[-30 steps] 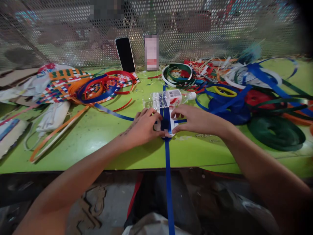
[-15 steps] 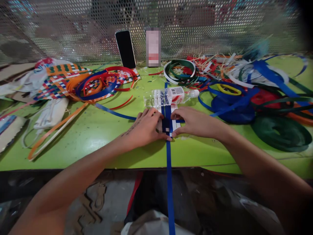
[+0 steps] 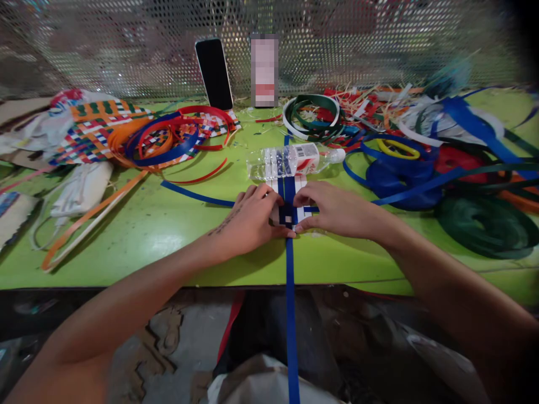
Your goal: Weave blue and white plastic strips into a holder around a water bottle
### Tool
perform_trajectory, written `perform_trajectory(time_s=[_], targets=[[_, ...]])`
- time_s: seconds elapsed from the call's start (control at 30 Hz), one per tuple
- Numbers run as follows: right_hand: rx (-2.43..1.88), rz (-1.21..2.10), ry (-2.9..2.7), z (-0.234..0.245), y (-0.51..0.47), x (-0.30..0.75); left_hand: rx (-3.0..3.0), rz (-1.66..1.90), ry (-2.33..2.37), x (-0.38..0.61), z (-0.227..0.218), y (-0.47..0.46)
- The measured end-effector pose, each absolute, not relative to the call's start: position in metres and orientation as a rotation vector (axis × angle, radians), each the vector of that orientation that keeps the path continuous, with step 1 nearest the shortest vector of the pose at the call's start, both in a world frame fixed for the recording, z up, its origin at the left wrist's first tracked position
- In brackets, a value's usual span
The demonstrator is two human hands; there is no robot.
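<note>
Nearest, a long blue strap [image 3: 290, 314] is run from the table edge straight away to a small blue-and-white woven patch [image 3: 289, 210]. That patch is pinched flat between the left hand [image 3: 248, 219] and right hand [image 3: 337, 210], equally near, fingertips closed on its edges. Beyond, a water bottle [image 3: 295, 160] is laid crosswise on the green table [image 3: 168, 224].

Plastic water bottle [image 3: 295, 160], propped phone [image 3: 214, 73], green strap coil [image 3: 484, 225], woven mat [image 3: 99, 132].
</note>
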State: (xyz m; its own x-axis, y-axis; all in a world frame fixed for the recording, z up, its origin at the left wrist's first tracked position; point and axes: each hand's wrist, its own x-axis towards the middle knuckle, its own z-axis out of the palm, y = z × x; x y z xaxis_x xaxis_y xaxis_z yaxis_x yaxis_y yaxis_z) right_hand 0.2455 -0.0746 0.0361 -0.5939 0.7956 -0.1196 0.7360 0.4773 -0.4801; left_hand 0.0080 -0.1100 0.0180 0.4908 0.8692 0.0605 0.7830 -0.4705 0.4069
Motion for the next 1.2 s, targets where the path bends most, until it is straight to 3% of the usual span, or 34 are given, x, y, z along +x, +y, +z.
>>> perform_trajectory(time_s=[0.37,1.03,1.2], targets=[[-1.311,0.764,-2.573,0.034,-0.083,0.248,2.527,0.423,1.368,0.009,0.014,-0.116],[-1.337,0.499,-2.568,0.023,-0.115,0.241,2.697,0.348,1.415,0.012,0.019,-0.132],[-1.32,0.659,-2.483,0.027,-0.108,0.247,2.693,0.4,1.406,0.009,0.021,-0.13]])
